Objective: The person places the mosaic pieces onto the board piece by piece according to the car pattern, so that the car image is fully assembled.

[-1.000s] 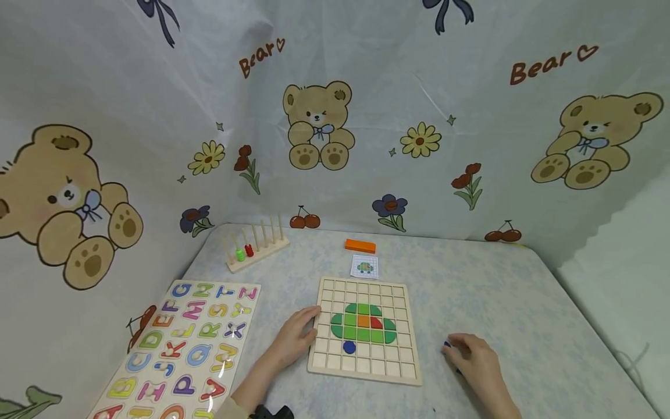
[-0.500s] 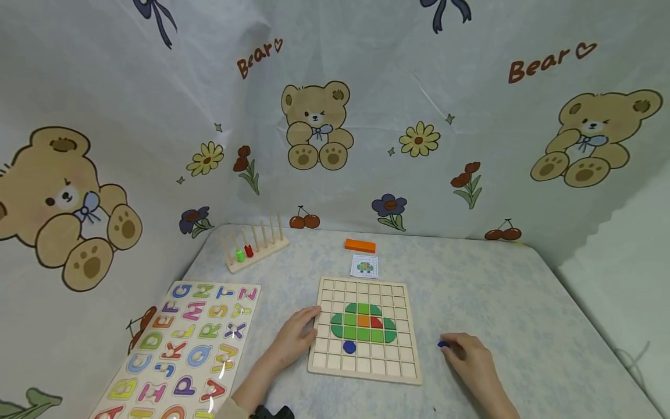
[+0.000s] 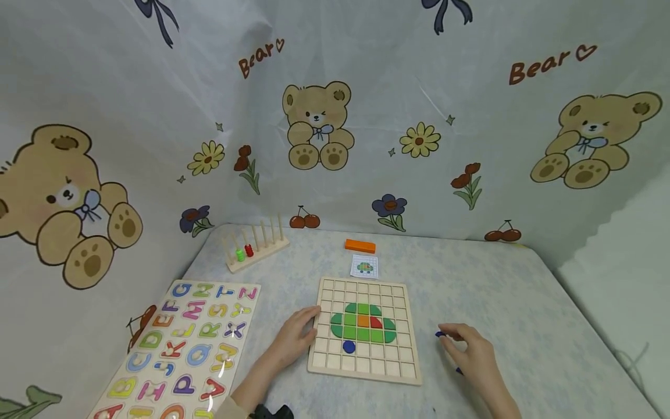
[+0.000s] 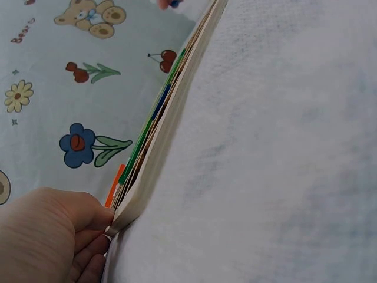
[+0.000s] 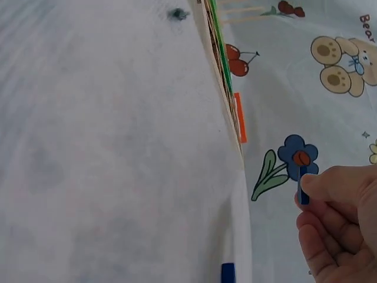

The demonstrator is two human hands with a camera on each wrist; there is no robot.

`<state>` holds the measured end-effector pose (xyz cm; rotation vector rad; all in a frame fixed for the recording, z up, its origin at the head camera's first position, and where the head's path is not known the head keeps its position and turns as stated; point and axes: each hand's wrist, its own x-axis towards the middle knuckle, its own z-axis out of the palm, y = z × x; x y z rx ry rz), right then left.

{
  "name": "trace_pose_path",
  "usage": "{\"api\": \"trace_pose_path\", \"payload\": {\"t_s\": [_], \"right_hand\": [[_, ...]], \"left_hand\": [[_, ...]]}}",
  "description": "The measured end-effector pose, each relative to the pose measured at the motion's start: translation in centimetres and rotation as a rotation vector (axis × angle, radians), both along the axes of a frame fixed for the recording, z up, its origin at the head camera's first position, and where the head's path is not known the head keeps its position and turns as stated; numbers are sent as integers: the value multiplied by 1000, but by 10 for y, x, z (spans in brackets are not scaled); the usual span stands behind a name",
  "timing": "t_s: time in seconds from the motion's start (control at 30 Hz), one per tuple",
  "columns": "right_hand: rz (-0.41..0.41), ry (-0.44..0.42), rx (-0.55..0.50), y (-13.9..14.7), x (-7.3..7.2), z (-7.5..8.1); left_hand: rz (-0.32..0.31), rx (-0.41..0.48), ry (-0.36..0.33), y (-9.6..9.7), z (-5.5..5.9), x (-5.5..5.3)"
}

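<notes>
My left hand (image 3: 294,338) rests its fingertips and thumb against the left edge of a square wooden grid board (image 3: 330,364). Green, orange and red tiles form a car-like shape on it, with a blue round piece (image 3: 349,347) below the shape. To the right of the board, my right hand (image 3: 473,355) pinches a small, thin blue tile (image 5: 304,187) between thumb and fingers. A second blue tile (image 3: 459,370) lies on the table beneath that hand and also shows as a blue piece (image 5: 228,273) in the right wrist view.
Behind the board lie a picture card (image 3: 364,266) and an orange block (image 3: 360,246). A peg stand (image 3: 264,250) with green and red beads stands at the back left. An alphabet board (image 3: 178,349) fills the left side. A bear-print cloth (image 3: 366,192) hangs behind.
The right hand has brought the pinched blue tile slightly leftward and farther from me, and the second blue tile shows again under it. Left hand and board stay put.
</notes>
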<state>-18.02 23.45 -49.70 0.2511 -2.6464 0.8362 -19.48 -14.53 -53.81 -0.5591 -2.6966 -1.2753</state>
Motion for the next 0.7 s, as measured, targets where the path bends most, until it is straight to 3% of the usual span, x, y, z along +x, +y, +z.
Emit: {"api": "trace_pose_path", "payload": {"t_s": [0.2,0.47,0.7], "right_hand": [[89,70,-71,-26,-1,15],[261,20,-119,-70,-9,14],[341,-49,-184,-94,-6,8]], "left_hand": [[-2,13,-23,0,4,1],[-1,15,-14,-1,4,-1],[1,5,-21,-1,3,-1]]}}
